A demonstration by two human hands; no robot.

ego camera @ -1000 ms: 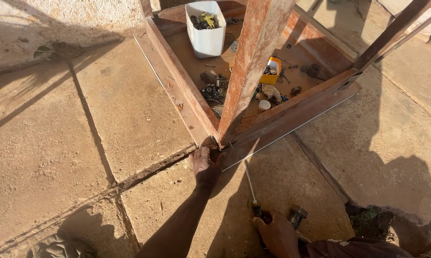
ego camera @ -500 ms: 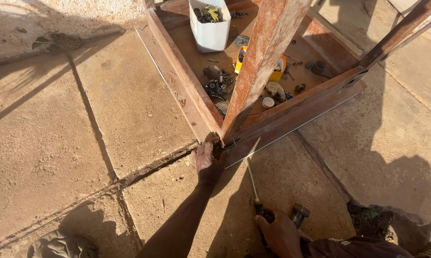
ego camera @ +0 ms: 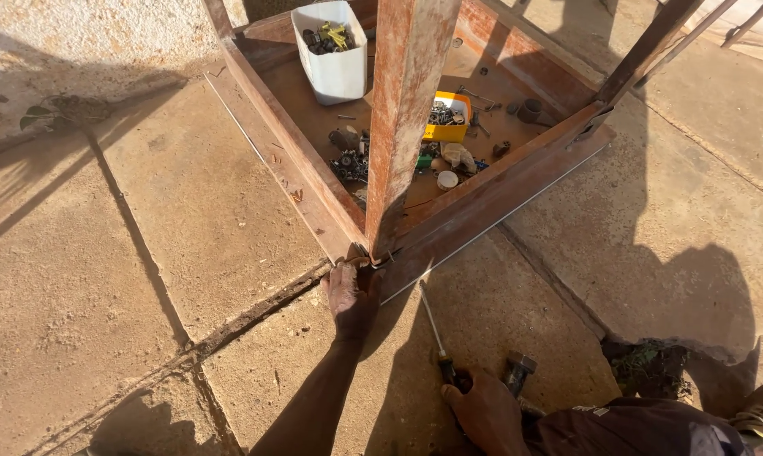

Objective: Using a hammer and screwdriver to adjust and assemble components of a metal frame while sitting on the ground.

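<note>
Sunlit concrete paving (ego camera: 170, 211) fills my view, cut by dark joints and long shadows. At the middle stands a rusty metal frame (ego camera: 483, 198), and its near corner, where the upright post (ego camera: 403, 127) meets the two low rails, sits right at my left hand (ego camera: 354, 295). I have that hand flat on the ground against the foot of the corner, fingers stretched forward and slightly spread, tips touching the metal; it grips nothing.

My right hand (ego camera: 483, 409) is lower in view, fingers wrapped tight around the dark handle of a screwdriver (ego camera: 434, 325). Its thin shaft slants up and left toward the near rail, the tip ending just beside it; I cannot tell whether it touches. A small dark metal fitting (ego camera: 518, 371) stands on the paving just beside the right hand.

Inside the frame, on a brown floor, lie a white plastic tub (ego camera: 335, 59) of small hardware, a yellow box (ego camera: 449, 122) of bits, and scattered loose parts (ego camera: 352, 160) near the post. A tuft of weeds (ego camera: 652, 367) grows in a gap at the lower right.
</note>
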